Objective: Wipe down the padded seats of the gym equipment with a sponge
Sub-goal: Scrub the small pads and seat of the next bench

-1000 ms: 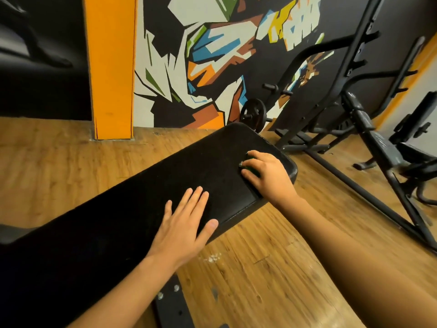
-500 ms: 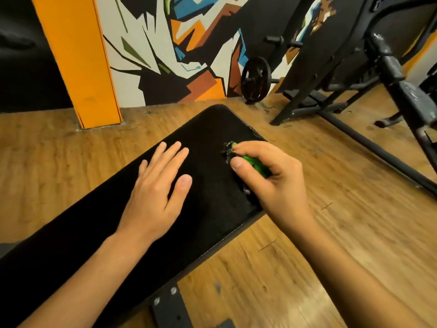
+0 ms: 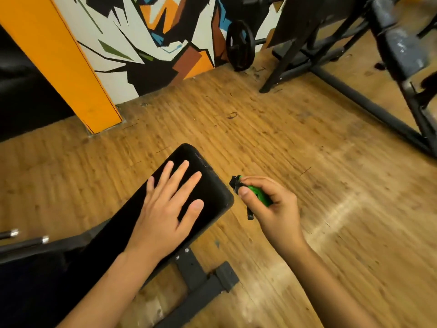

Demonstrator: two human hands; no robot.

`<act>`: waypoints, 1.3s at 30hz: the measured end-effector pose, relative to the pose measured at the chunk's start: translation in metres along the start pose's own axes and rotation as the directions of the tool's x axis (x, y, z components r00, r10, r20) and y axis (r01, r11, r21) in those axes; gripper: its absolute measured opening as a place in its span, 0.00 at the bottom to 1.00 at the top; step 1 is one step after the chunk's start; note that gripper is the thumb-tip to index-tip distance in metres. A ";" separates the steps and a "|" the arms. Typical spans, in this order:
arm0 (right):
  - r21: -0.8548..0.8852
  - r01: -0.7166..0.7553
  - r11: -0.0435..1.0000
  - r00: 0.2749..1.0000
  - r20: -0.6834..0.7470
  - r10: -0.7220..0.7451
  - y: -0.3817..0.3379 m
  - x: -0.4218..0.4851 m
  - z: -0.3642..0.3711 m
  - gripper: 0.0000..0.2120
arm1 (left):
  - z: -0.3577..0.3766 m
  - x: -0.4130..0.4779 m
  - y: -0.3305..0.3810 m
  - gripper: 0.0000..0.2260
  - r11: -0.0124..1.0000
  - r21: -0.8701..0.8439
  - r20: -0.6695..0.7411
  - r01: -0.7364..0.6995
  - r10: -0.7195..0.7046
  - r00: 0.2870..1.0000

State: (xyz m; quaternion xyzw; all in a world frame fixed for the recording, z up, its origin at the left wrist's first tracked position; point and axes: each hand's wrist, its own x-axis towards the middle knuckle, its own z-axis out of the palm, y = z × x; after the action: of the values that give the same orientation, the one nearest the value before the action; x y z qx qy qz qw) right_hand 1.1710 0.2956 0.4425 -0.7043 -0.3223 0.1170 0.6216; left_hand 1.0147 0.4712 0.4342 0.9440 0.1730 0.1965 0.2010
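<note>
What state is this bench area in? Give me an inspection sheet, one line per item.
Surface: black bench pad, with light marks near its end edge.
Job's things: green sponge, off the pad, beside its end.
Clutter: chrome-tipped bars at the left edge.
Hands: left hand lies flat on the pad; right hand grips the sponge over the floor.
Cables: nothing seen.
Surroundings: wooden floor, orange pillar, painted wall, weight plate, black rack frame.
</note>
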 end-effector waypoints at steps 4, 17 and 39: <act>0.056 -0.095 0.994 0.995 -0.034 0.097 -0.080 0.001 -0.067 0.04 | -0.050 0.034 0.083 0.25 0.994 0.104 0.057 -0.033 0.027 0.998; -0.009 -0.237 0.971 0.957 -0.172 0.232 -0.133 0.037 -0.225 0.03 | -0.028 0.130 0.241 0.22 0.953 0.293 0.046 -0.082 0.071 0.996; -0.005 -0.218 0.976 0.908 -0.369 0.201 0.006 0.418 -0.450 0.09 | 0.160 0.591 0.321 0.22 0.910 0.272 0.199 -0.314 0.266 0.943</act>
State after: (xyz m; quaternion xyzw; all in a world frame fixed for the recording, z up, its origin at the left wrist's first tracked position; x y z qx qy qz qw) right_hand 1.7472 0.1861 0.6255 -0.7582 -0.1260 0.0425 0.6383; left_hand 1.6748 0.3850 0.6213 0.9911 0.0420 0.1204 0.0372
